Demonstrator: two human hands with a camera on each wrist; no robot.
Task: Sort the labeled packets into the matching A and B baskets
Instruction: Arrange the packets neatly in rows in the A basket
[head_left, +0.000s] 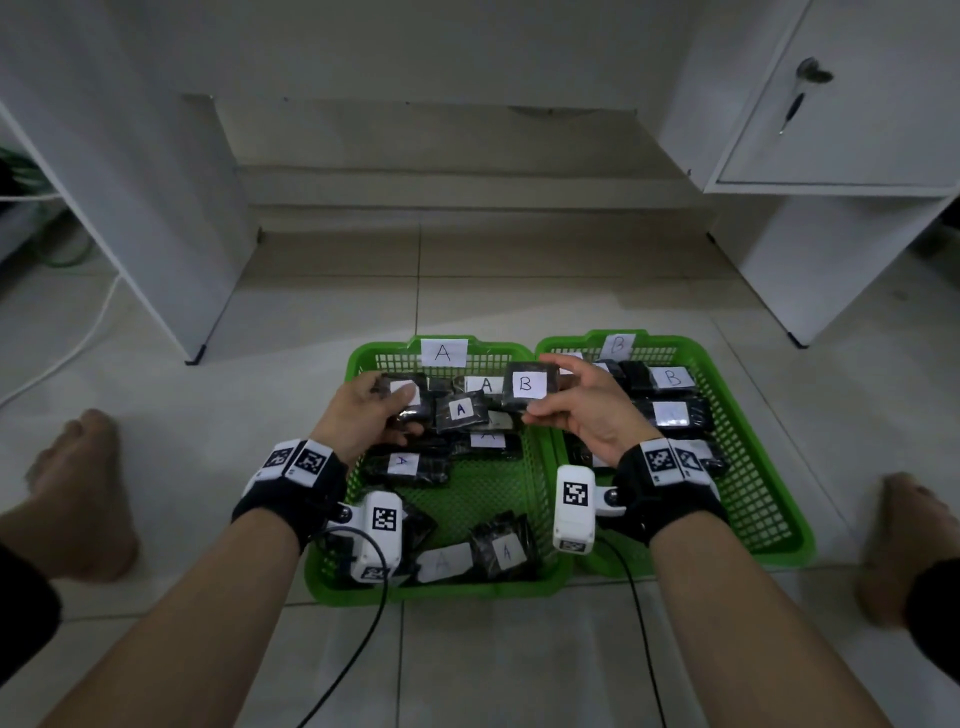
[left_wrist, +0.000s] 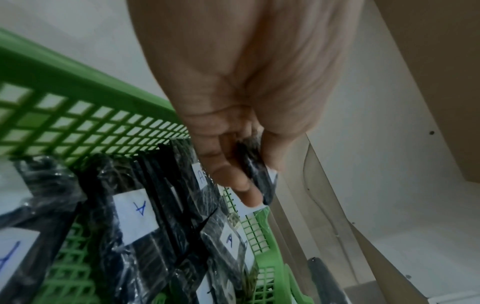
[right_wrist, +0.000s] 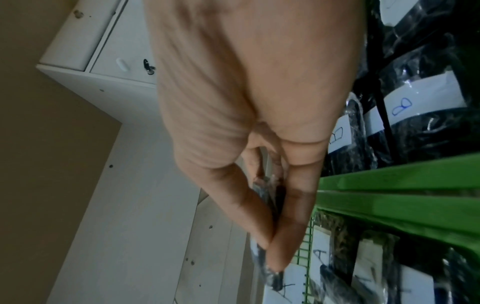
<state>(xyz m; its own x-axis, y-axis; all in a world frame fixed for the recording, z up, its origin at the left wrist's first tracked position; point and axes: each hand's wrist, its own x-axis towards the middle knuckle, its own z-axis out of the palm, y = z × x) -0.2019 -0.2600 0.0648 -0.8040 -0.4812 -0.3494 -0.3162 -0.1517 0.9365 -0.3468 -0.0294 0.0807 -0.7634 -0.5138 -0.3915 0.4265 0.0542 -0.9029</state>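
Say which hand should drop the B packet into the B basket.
Right. The right hand already pinches the B packet over the A basket, right beside the B basket. The left hand grips another packet, label hidden.

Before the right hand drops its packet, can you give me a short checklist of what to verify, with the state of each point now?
1. Label readable on the packet in the right hand: ok, it reads B.
2. Right hand grip: ok, fingers and thumb pinch the packet's edges.
3. Packet above the B basket: not ok, it hangs over the A basket, near the shared rims.
4. B basket identified: ok, its B tag stands on the far rim.
5. Label of the packet in the left hand: cannot tell, fingers cover it.
6. Free spot in the B basket: ok, bare mesh shows at the near end.
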